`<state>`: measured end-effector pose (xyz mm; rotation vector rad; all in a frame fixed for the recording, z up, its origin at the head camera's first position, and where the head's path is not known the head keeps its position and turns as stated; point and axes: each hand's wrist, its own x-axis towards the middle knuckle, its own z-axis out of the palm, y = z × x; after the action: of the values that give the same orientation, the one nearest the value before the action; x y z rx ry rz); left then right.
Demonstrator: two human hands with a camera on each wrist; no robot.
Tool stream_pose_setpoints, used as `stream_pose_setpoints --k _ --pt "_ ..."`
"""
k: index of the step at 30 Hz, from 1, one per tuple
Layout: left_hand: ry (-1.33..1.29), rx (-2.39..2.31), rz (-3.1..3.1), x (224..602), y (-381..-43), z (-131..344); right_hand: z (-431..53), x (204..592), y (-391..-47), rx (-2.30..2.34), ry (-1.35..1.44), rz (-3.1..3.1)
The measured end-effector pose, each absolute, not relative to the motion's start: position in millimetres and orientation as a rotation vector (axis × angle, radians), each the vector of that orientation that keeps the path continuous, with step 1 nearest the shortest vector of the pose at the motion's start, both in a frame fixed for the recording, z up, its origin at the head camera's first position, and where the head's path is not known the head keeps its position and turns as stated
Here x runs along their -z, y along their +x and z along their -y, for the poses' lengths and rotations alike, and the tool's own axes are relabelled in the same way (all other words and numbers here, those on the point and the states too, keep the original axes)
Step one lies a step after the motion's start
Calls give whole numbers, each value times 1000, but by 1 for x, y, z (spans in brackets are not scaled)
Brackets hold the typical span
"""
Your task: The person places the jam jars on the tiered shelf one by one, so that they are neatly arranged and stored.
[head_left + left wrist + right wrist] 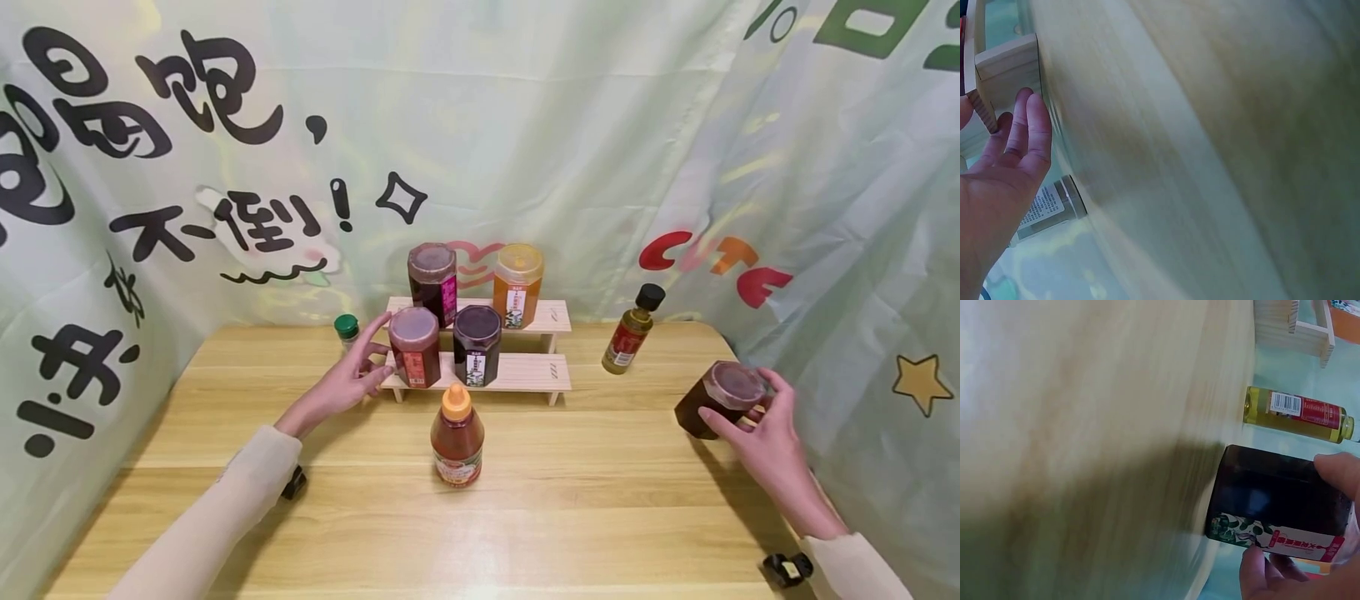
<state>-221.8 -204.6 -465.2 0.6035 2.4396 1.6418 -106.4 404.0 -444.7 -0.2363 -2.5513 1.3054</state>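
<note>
My right hand (772, 433) grips a dark jar (708, 404) with a pale lid, near the right side of the table. The jar leans a little, and its white and red label (1272, 537) shows in the right wrist view. At the left end of a two-step wooden shelf (525, 372), my left hand (352, 375) has its fingers extended, the index finger beside the lid of a red-labelled jar (416, 354). In the left wrist view, relaxed fingers (1038, 131) lie close to the shelf's end (1010, 59).
Beside the red-labelled jar stands a dark jar (476, 350). The upper step bears a purple-labelled jar (431, 287) and an amber jar (517, 287). A sauce bottle (457, 446) stands in front, an oil bottle (628, 337) at right, and a green-capped bottle (347, 327) behind the left hand.
</note>
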Motion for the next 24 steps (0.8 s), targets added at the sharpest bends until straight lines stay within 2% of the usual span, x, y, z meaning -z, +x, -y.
stream_pose_setpoints --k 24 --pt "597 -1644 -2436 465 -221 206 -381 438 -98 -1044 -150 2558"
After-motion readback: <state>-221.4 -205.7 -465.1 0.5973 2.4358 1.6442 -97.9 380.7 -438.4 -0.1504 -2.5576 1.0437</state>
